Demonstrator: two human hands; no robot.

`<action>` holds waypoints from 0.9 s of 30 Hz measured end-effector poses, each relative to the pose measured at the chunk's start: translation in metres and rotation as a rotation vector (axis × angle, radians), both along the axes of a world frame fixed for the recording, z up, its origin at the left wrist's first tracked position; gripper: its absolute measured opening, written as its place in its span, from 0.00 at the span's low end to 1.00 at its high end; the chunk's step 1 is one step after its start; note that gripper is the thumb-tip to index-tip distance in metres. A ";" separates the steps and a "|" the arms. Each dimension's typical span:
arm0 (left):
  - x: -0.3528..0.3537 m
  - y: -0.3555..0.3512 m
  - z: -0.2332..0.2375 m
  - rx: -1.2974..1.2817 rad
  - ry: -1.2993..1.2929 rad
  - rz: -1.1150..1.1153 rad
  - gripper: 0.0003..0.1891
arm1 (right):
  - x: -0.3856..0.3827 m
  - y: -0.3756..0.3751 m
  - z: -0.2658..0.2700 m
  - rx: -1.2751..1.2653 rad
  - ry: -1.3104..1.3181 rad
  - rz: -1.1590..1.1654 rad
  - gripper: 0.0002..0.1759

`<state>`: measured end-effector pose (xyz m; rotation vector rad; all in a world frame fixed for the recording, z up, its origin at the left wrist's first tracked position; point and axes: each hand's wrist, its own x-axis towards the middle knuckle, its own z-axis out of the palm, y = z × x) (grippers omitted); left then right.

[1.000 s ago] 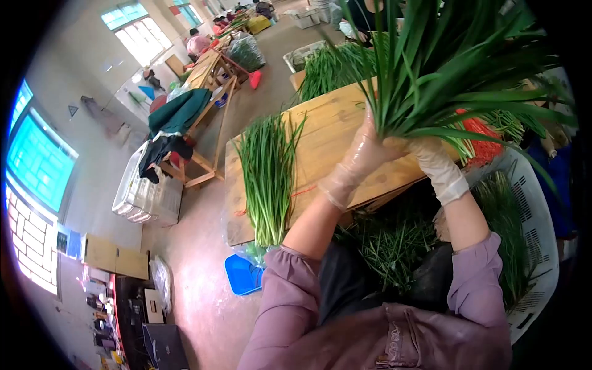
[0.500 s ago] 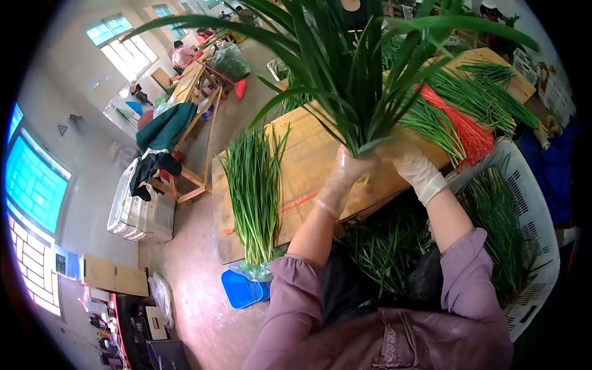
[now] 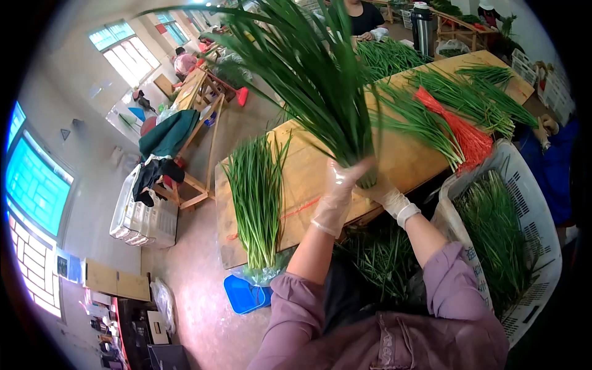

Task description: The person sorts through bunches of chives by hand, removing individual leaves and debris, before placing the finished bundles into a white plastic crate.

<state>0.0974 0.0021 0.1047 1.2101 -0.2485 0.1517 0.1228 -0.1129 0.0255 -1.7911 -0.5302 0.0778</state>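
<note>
A large bunch of garlic chives [image 3: 333, 92] is held up over the near edge of the wooden table, its long flat leaves fanning up and away to the left. My left hand [image 3: 346, 179], in a thin clear glove, is closed around the lower stalks. At the cut ends my right hand [image 3: 383, 192], gloved too, curls against the base of the same bunch; its fingers are partly hidden and slightly blurred. To the left, another pile of chives [image 3: 253, 197] lies on the table [image 3: 407, 148] with a red string [image 3: 300, 208] beside it.
Red ties [image 3: 453, 132] lie across more chives at the right. A white crate [image 3: 533, 246] of greens stands by my right arm. A blue basin [image 3: 243, 296] is on the floor at left. Across the table are a thermos [image 3: 422, 31] and a person [image 3: 364, 18].
The bunch has dropped slightly, its spread leaves drawn closer together and tilted left. My right hand has moved left and down to the stalk ends.
</note>
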 end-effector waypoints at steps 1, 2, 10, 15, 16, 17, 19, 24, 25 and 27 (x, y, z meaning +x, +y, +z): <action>0.000 -0.003 -0.002 -0.025 -0.030 0.015 0.19 | -0.003 0.001 0.004 -0.001 0.001 0.004 0.29; 0.001 -0.003 -0.004 -0.051 -0.059 0.029 0.19 | -0.007 0.001 0.008 -0.008 0.080 -0.026 0.26; -0.001 -0.009 -0.003 -0.002 -0.084 0.015 0.19 | -0.027 -0.006 0.004 -0.007 0.344 -0.064 0.11; -0.004 0.017 0.014 0.077 -0.039 0.051 0.25 | -0.062 0.017 -0.003 0.287 0.360 0.049 0.08; 0.003 0.022 0.005 0.093 -0.036 0.060 0.29 | -0.068 0.022 -0.003 0.451 0.519 0.063 0.07; 0.019 0.036 -0.012 0.313 -0.075 0.079 0.39 | -0.075 0.026 -0.003 0.552 0.608 0.020 0.06; 0.010 0.067 -0.014 0.570 -0.045 0.176 0.43 | -0.086 0.027 -0.004 0.694 0.814 -0.016 0.08; -0.061 0.144 0.003 1.747 0.121 0.500 0.57 | -0.087 0.012 -0.024 0.885 1.055 0.014 0.16; -0.071 0.156 -0.003 1.825 0.158 0.495 0.58 | -0.084 0.008 -0.024 0.949 1.207 -0.009 0.10; -0.090 0.182 -0.013 1.897 0.258 0.479 0.59 | -0.080 0.005 -0.018 1.048 1.262 0.071 0.09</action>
